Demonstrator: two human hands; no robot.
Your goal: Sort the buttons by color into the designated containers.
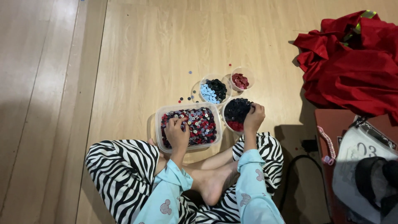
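Zebra-striped trousers [120, 166] and crossed bare feet [211, 182] are seen closest, with pale blue sleeves [166, 195] reaching forward. Just beyond, the left hand [177, 133] is dipped into a clear rectangular tub [166, 111] of mixed buttons [203, 124], fingers curled down among them; whether a button is pinched cannot be told. Over to the right hand [253, 117], which is rested on the rim of a round cup [226, 108] filled with dark and red buttons, fingers bent loosely over the edge, nothing clearly gripped. Two more cups are set behind: one with blue and black buttons [213, 90], one with dark red ones [240, 81]. Stray buttons [184, 98] are scattered on the boards nearby. The buttons are judged light, hard and slick, easily spilled, best nipped by the edge between thumb and fingertip; the thin plastic cups are likely tipped by a nudge. A smooth, pale wooden floor [157, 41] is laid beneath everything, so a dropped button could well roll. Off right, a heap of red cloth [352, 70] is piled, with a reddish-brown low table [327, 124] and a white bag [360, 153] beside it.
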